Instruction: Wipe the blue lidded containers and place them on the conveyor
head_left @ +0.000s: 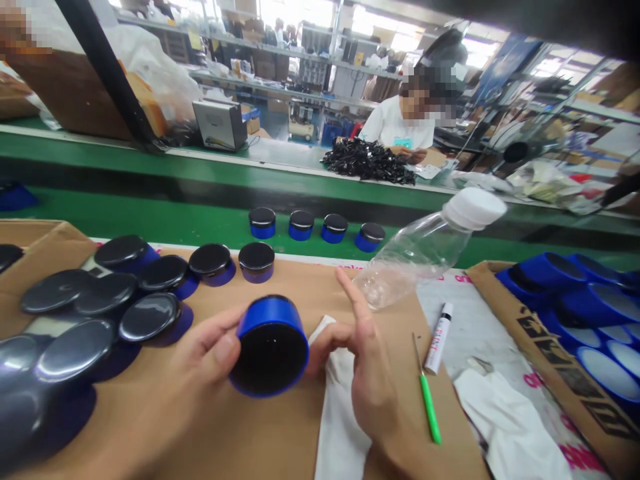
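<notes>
Low in the middle of the frame, the left hand (210, 343) has its grip closed on a blue round casing (270, 347), thumb on the near rim and fingers behind, tipped so the dark face looks back toward the person, which seems the angle for checking or wiping that face. The right hand (360, 360) sits just beside the casing's right edge, forefinger raised, the other fingers pinched on a white cloth (333, 400) that trails down over the cardboard-covered table (260, 440).

At the left of the frame a crowd of black-topped casings (100, 313) stands in close rows, faces up, likely so each top stays visible. Four more casings (316, 227) stand spaced out on the green conveyor (150, 220) beyond. An empty plastic bottle (425, 250) leans over right of centre; a white marker pen (439, 339) and a green-handled tool (427, 393) lie within reach of the right hand. A box of blue shells (575, 307) fills the right edge. Across the belt, another person (400, 123) works at a black heap (369, 162).
</notes>
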{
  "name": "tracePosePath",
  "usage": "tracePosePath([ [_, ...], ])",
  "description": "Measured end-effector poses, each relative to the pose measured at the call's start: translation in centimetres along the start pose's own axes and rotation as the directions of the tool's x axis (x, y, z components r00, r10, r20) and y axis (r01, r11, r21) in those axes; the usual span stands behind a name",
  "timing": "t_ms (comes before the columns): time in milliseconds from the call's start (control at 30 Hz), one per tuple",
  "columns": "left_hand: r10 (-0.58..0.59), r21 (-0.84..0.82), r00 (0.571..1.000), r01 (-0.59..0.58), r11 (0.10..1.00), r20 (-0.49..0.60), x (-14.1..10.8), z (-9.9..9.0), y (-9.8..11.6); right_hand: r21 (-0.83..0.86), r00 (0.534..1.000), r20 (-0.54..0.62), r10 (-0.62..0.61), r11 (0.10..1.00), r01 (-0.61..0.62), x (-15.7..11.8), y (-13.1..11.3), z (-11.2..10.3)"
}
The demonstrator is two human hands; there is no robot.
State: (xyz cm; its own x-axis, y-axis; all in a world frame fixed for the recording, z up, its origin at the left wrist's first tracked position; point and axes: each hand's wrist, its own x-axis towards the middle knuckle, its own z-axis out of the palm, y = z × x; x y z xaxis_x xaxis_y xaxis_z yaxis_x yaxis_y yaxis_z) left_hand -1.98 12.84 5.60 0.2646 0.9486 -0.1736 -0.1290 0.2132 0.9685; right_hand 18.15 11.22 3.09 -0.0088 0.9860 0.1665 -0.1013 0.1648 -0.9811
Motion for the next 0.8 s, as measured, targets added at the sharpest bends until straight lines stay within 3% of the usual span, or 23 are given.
tracePosePath([
  [67,0.172,0.275,0.97,-0.12,0.954,-0.172,0.7,-0.1,2.8,0.028,0.995,-0.095,-0.015,0.999,0.017,0.6,-0.3,-0.3],
  [100,0.283,0.468,0.926,-0.141,0.872,-0.249,1.3,-0.2,4.3,0.015,0.994,-0.108,-0.026,0.999,0.028,0.7,-0.5,-0.5],
  [133,0.47,0.815,0.834,-0.044,0.577,-0.288,2.3,-0.3,5.8,0.005,0.994,-0.104,-0.041,0.999,0.042,0.7,-0.6,-0.6],
  [167,0.505,0.898,0.815,0.042,0.438,-0.285,3.5,-0.5,7.1,-0.004,0.994,-0.093,-0.051,0.999,0.051,0.6,-0.7,-0.7],
  [267,0.444,0.963,0.862,0.163,0.213,-0.244,8.8,-2.0,8.9,-0.141,0.993,-0.018,-0.12,0.983,0.116,0.0,-0.5,-0.5],
  [400,0.312,0.949,0.905,0.314,-0.034,-0.288,16.2,-5.5,7.5,-0.381,0.954,0.076,-0.289,0.876,0.296,-0.3,0.3,0.1],
  [500,0.268,0.933,0.923,0.324,-0.158,-0.275,19.5,-7.1,6.8,-0.418,0.931,0.069,-0.359,0.837,0.354,0.1,0.7,0.1],
  [567,0.242,0.936,0.943,0.28,-0.215,-0.227,20.7,-6.8,7.1,-0.455,0.912,0.065,-0.405,0.801,0.389,0.3,0.8,0.1],
  [700,0.084,0.963,0.996,0.045,-0.265,-0.024,22.7,-4.4,7.8,-0.529,0.871,0.065,-0.486,0.724,0.443,0.7,1.4,0.1],
  [800,-0.02,0.963,0.997,-0.073,-0.26,0.071,23.9,-2.6,7.0,-0.559,0.853,0.057,-0.518,0.692,0.457,0.9,1.9,0.3],
])
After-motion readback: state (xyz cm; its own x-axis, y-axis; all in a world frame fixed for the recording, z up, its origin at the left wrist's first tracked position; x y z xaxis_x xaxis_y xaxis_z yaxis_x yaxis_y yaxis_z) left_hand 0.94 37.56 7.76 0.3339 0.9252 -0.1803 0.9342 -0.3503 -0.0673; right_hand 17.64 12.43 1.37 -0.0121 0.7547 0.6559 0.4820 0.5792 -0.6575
